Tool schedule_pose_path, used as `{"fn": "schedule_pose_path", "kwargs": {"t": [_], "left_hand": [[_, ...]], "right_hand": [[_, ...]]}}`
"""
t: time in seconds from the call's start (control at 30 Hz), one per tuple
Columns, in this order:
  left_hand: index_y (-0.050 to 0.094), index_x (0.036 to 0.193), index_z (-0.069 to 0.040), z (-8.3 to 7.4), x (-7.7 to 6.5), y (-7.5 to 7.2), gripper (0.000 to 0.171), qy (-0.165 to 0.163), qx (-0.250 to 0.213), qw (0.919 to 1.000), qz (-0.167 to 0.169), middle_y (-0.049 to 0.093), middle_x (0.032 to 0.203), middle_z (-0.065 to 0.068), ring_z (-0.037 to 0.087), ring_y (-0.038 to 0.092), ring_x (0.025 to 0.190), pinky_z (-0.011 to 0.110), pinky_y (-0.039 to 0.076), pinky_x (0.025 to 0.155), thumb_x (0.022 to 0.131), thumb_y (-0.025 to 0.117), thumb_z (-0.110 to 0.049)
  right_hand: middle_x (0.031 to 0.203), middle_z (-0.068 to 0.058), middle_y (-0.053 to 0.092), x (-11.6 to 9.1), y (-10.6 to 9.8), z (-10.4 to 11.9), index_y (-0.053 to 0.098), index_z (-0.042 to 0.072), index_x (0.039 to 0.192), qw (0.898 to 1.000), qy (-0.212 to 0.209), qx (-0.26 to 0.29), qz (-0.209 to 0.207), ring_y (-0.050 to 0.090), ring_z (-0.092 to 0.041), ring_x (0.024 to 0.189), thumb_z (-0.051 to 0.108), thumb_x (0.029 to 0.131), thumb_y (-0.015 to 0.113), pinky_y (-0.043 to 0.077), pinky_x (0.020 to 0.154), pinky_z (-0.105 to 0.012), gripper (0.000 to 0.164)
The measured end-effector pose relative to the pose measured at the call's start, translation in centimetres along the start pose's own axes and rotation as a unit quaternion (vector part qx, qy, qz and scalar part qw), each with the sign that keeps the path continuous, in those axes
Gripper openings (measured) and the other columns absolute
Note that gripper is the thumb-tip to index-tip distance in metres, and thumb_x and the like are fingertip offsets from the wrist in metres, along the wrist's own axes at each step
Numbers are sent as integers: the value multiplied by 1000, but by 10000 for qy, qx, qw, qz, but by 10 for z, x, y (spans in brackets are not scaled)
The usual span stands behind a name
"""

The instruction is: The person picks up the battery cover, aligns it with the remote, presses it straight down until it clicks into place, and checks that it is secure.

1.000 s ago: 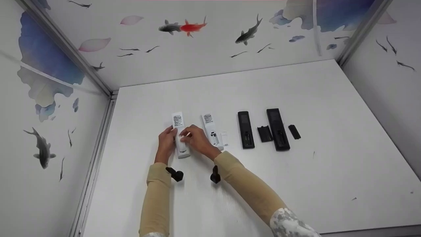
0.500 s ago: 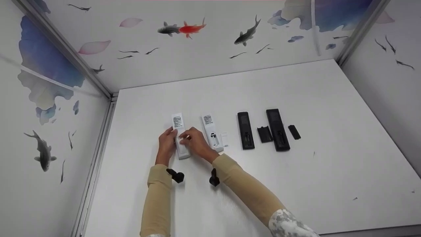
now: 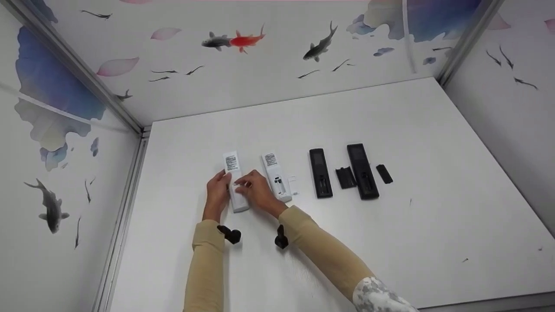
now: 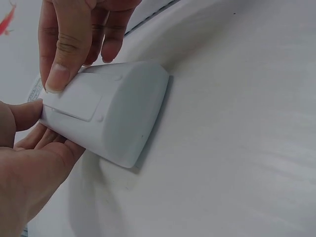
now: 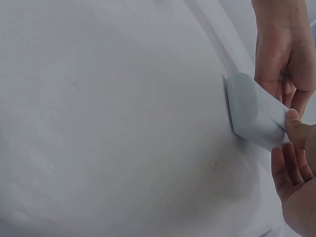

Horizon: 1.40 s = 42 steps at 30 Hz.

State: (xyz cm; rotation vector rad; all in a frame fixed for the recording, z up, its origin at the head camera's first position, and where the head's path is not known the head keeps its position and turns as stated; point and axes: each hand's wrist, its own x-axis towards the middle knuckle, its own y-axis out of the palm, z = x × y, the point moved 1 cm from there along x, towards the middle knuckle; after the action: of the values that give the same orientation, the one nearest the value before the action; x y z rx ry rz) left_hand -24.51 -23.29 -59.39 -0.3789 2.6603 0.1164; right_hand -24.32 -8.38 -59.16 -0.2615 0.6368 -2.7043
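Note:
A white remote control (image 3: 231,163) lies back side up on the table. My left hand (image 3: 217,190) grips its left side, thumb at the edge and fingers beneath, as the left wrist view shows. My right hand (image 3: 259,190) pinches the white battery cover (image 4: 81,96) on the remote's lower half, thumb tip on its face. A thin gap shows along one long side of the cover. Beside the right hand lies a second white remote (image 3: 272,170) with its battery compartment uncovered. Its loose white cover (image 3: 293,185) lies right of it.
Farther right lie a black remote (image 3: 319,167) and a larger black remote (image 3: 359,169), both with uncovered battery compartments. Two black battery covers, one wide (image 3: 345,177) and one narrow (image 3: 384,173), lie near them. Patterned walls (image 3: 260,82) border the white table (image 3: 390,242).
The battery cover's lower end, which stood out earlier, now sits flatter in the white remote. Both hands keep their places on it. The head view has shifted slightly.

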Motion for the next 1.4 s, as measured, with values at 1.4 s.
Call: {"fn": "schedule_pose_path", "kwargs": {"t": [1.4], "left_hand": [[35,155,-5,1,-4,-4,53,120,213,9996,126,42,157,16,24,46,139,40,37,117,107,47,-25]], "right_hand": [[105,-14,75,-7,7,-5,67,-2,124,9809,1547,1168,-148,68,-14,89,26,88,78,56,77,-24,47]]}}
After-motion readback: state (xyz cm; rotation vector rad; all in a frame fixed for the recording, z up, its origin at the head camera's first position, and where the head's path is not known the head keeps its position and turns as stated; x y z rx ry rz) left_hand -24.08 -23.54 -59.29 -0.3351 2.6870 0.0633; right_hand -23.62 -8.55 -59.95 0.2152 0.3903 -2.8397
